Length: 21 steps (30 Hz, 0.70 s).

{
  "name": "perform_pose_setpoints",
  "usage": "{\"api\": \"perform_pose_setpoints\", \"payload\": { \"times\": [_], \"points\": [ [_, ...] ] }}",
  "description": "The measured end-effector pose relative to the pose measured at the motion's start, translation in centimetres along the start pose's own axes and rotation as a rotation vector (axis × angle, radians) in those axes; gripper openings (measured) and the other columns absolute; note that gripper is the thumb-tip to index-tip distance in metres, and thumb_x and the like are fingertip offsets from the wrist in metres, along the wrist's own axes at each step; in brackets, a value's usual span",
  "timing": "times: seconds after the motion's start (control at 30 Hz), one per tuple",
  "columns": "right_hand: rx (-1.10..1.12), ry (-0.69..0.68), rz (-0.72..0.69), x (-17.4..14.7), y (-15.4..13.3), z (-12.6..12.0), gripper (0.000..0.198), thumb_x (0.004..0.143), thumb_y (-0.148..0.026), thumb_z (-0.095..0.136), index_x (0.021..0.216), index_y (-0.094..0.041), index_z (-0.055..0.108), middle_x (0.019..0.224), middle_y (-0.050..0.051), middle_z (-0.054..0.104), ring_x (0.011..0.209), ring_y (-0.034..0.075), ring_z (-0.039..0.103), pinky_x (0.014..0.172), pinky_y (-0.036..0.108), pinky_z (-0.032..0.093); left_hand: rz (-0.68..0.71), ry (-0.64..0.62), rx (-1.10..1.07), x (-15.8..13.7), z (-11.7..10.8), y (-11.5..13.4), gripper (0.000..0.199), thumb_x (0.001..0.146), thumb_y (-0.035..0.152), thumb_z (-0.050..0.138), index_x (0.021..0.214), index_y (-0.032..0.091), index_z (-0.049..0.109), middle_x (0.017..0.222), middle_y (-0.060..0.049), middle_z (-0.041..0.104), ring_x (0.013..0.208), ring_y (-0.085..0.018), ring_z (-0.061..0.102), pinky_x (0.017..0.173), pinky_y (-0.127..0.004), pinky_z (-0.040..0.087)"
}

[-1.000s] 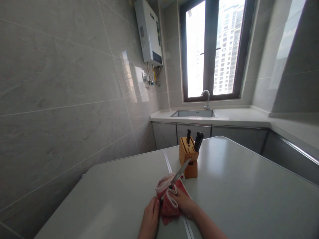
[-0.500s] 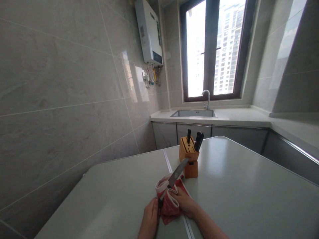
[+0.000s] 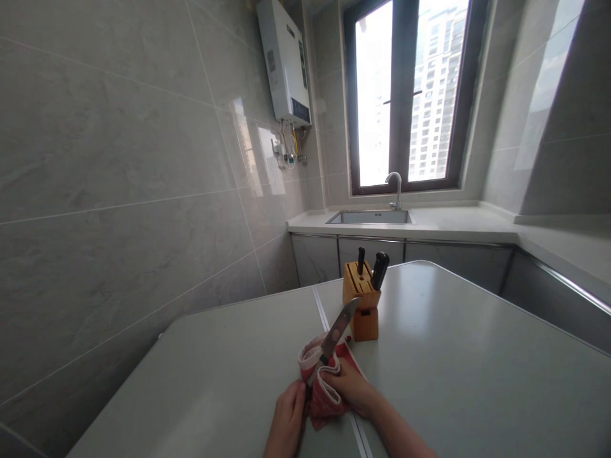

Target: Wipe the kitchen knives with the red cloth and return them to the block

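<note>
My left hand [image 3: 289,407] is closed round the black handle of a kitchen knife [image 3: 338,331]. The blade slants up and away to the right, its tip in front of the knife block [image 3: 363,292]; whether they touch I cannot tell. A red cloth with a white edge [image 3: 329,404] is bunched around the lower blade and handle. My right hand [image 3: 351,385] grips this cloth from the right side, its fingertips partly hidden in the folds. The wooden block stands upright and holds two black-handled knives.
Beneath everything is a pale table [image 3: 229,369] with a seam down its middle. Beyond it, a counter [image 3: 458,219] carries a sink [image 3: 372,217] and a faucet [image 3: 395,187] below the window. A white water heater [image 3: 286,63] hangs on the wall.
The knife has tilted slightly more upright, its tip shifting a little left. Both hands keep their holds in nearly the same place.
</note>
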State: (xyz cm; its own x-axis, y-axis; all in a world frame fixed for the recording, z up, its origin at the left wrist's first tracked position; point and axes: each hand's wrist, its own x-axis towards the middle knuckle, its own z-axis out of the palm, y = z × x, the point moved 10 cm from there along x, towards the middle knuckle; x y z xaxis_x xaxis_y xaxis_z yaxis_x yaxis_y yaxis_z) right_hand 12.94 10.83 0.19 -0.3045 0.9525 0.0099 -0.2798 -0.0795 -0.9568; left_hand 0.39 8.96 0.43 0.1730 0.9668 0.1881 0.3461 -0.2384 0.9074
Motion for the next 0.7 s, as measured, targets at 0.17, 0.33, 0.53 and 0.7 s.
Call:
{"api": "perform_pose_setpoints", "payload": {
  "times": [0.17, 0.33, 0.53, 0.7],
  "points": [
    [-0.003, 0.052, 0.025, 0.0, 0.3, -0.6, 0.041, 0.063, -0.039, 0.073, 0.094, -0.014, 0.06, 0.089, 0.005, 0.068, 0.089, 0.023, 0.061, 0.085, 0.038, 0.043, 0.036, -0.04, 0.027, 0.1, 0.3, -0.1, 0.043, 0.089, 0.05, 0.035, 0.064, 0.018, 0.05, 0.065, 0.0, 0.053, 0.065, -0.016, 0.047, 0.062, -0.023, 0.039],
    [0.008, 0.081, 0.025, 0.0, 0.6, -1.0, 0.04, 0.064, -0.04, 0.072, 0.091, -0.014, 0.059, 0.085, 0.005, 0.067, 0.083, 0.022, 0.061, 0.082, 0.037, 0.044, 0.043, -0.068, 0.034, 0.1, 0.5, -0.1, 0.044, 0.089, 0.05, 0.035, 0.063, 0.018, 0.049, 0.063, 0.0, 0.05, 0.063, -0.015, 0.045, 0.06, -0.023, 0.037],
    [0.052, -0.066, 0.012, -0.1, 0.0, 0.3, 0.034, 0.061, -0.028, 0.076, 0.089, -0.014, 0.062, 0.08, 0.001, 0.067, 0.077, 0.017, 0.06, 0.075, 0.03, 0.044, 0.068, -0.1, 0.056, 0.1, 0.6, 0.9, 0.04, 0.089, 0.047, 0.037, 0.066, 0.017, 0.051, 0.067, -0.001, 0.053, 0.066, -0.016, 0.048, 0.064, -0.024, 0.039],
    [0.027, -0.078, 0.005, -0.3, -0.5, 0.9, 0.035, 0.065, -0.027, 0.073, 0.096, -0.014, 0.064, 0.087, 0.004, 0.07, 0.082, 0.019, 0.061, 0.078, 0.031, 0.044, 0.055, -0.068, 0.002, -0.2, 0.4, 0.4, 0.041, 0.089, 0.048, 0.037, 0.066, 0.017, 0.05, 0.066, 0.0, 0.052, 0.066, -0.016, 0.048, 0.064, -0.024, 0.039]
  ]
}}
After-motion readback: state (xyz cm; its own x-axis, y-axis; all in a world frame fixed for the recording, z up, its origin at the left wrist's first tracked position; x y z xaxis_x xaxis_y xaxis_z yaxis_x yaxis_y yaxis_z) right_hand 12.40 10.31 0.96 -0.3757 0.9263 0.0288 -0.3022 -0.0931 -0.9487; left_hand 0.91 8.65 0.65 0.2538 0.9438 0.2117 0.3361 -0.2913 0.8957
